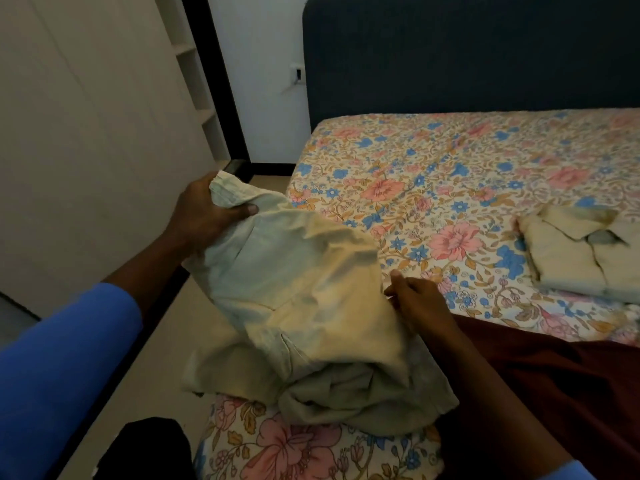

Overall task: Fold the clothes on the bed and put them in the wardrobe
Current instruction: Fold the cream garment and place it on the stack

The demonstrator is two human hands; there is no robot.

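Here's the bed (433,161), its floral sheet (398,209) spread flat up to the dark blue headboard (467,53). Well away from the headboard lies a folded cream shirt (581,258). Farther still from the headboard, a maroon garment (554,382) sprawls, and a crumpled pale garment (346,393) bunches on the corner.

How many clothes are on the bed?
3: a pale garment, nearest, gripped by the left hand and right hand; a maroon garment just right of it; a folded cream shirt farther back. More may be hidden.
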